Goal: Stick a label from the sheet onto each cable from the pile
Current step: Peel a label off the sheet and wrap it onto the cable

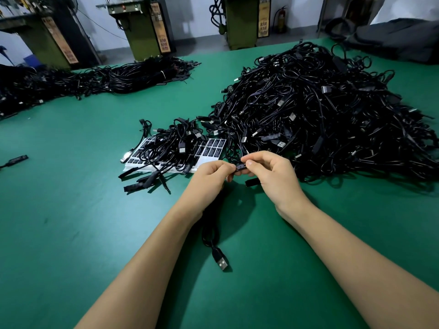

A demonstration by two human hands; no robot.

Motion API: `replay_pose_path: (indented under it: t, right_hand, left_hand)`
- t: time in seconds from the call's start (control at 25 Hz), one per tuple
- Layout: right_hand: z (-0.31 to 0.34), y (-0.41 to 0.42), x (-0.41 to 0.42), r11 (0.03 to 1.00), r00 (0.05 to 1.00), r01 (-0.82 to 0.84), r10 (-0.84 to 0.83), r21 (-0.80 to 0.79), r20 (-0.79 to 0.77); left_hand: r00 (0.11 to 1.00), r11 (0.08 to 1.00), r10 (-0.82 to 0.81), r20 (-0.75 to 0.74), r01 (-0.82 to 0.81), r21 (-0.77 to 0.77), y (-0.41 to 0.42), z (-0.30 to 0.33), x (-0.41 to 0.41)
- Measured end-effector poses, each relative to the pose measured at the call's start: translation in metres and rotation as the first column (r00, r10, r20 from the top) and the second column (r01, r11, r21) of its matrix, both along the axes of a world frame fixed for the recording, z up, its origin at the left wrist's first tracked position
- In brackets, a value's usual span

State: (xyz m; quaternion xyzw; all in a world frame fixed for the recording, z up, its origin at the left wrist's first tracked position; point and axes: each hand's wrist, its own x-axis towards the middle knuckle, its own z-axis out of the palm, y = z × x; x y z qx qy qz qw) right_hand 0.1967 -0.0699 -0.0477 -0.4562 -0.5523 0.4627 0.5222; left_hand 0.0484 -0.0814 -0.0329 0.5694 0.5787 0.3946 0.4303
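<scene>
Single head-worn wide view, facing forward and down, close over green table [71, 210], machines far behind

Both bare forearms reach forward from the bottom edge and converge toward the middle. The left hand [209, 176] is curled, knuckles up, thumb and forefinger pinched together at its right side. The right hand [270, 172] faces it, fingers bent, thumb and forefinger pinched too. The two sets of fingertips nearly meet.
</scene>
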Motion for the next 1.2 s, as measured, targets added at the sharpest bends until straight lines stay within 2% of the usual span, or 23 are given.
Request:
replay_pose_path:
  t: [0.2, 0.4, 0.76, 0.96, 1.2]
  right_hand:
    - [0.0, 0.0006, -0.0003, 1.0, 1.0, 0.016, -0.016, -0.003, -0.026]
    - [-0.0015, -0.0006, -0.0013, 0.998, 0.995, 0.006, -0.011, 0.055, 0.104]
    - [-0.0031, 0.0013, 0.002, 1.0, 0.999, -0.022, 0.021, 0.017, 0.047]
    - [-0.0039, 0.0026, 0.0024, 1.0, 0.999, -0.019, 0.019, 0.008, 0.034]
    - [-0.0044, 0.0032, 0.0018, 1.0, 0.999, 0.024, -0.023, -0.012, 0.03]
  left_hand:
    - [0.999, 0.999, -0.023, 0.032, 0.021, 0.049, -0.0028, -0.0017, 0.0008]
    - [0.998, 0.996, -0.053, 0.028, 0.051, 0.073, -0.0047, -0.0019, 0.0018]
    - [1.0, 0.999, -0.001, 0.003, 0.001, 0.041, -0.0007, -0.0036, 0.0012]
    - [0.987, 1.0, 0.01, 0.16, -0.007, -0.021, 0.0, -0.0021, 0.0001]
    - [0.989, 1.0, -0.015, 0.148, 0.016, -0.006, 0.0012, -0.0031, -0.0016]
